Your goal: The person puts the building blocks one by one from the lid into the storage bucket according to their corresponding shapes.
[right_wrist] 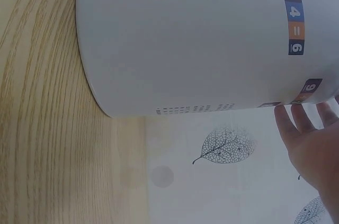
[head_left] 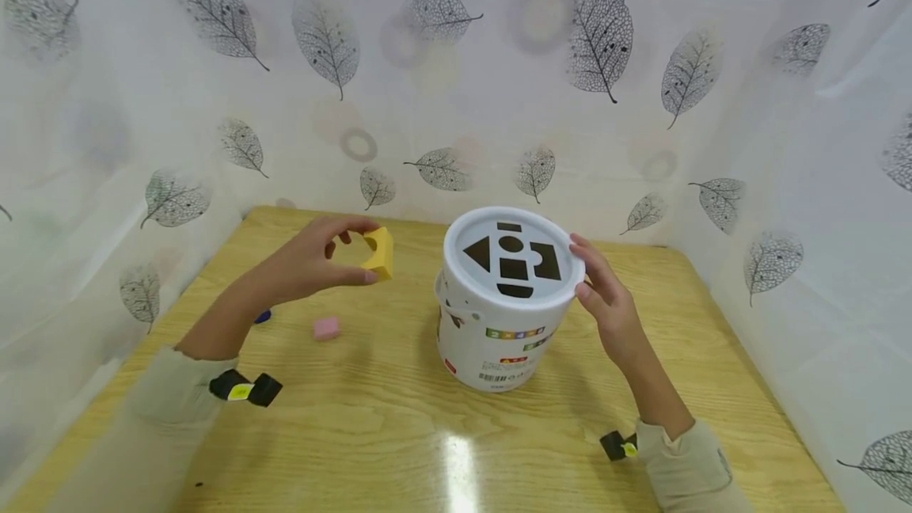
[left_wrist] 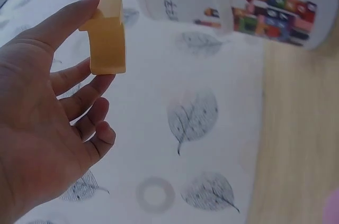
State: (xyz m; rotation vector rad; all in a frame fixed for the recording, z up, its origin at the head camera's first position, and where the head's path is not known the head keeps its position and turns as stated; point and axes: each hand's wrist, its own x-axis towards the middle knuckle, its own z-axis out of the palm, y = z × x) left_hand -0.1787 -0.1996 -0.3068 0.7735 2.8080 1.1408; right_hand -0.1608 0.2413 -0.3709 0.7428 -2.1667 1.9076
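Between thumb and fingertips, my left hand [head_left: 306, 257] pinches a yellow block [head_left: 382, 253] with a curved notch, held in the air left of the bucket. The left wrist view shows this block [left_wrist: 107, 38] between the thumb and fingers. A white bucket [head_left: 492, 347] stands on the table, its lid [head_left: 484, 288] cut with several shaped holes, one of them notched. My right hand [head_left: 608, 303] touches the lid's right edge. In the right wrist view its extended fingers [right_wrist: 286, 126] rest against the bucket's side.
On the wooden table [head_left: 370, 434] lie a pink block [head_left: 326, 328] and a blue piece [head_left: 263, 316], partly hidden behind the left forearm. A leaf-patterned white curtain [head_left: 456, 101] encloses the back and sides. The bucket's handle [head_left: 456, 307] hangs at its left.
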